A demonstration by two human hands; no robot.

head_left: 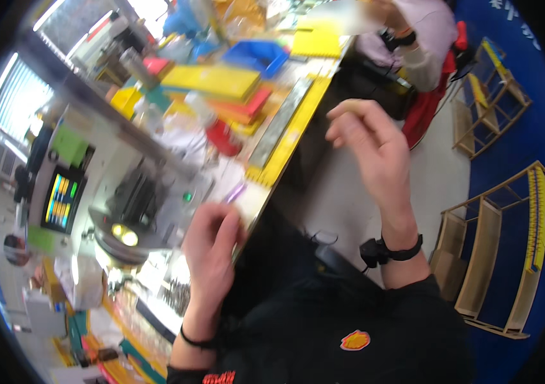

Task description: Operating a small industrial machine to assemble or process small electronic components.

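Observation:
My left hand (212, 249) is at the bench edge, its fingers curled in toward the thumb. If it holds anything, the fingers hide it. A small purple stick-like item (235, 192) lies on the bench just beyond it. My right hand (375, 150) is raised off the bench, over the floor gap, with fingers bent and tips pressed near the thumb. Whatever may be in that pinch is too small or hidden to make out. Left of my right hand, a long grey bar (280, 125) lies along a yellow strip (301, 121) at the bench edge.
A red bottle (223, 137), stacked yellow boards (212, 82) and a blue bin (256, 56) crowd the bench. A machine with lit lamps (124, 234) and a screen (64, 198) stand left. Another person (429, 38) sits ahead. Wooden racks (490, 237) stand at right.

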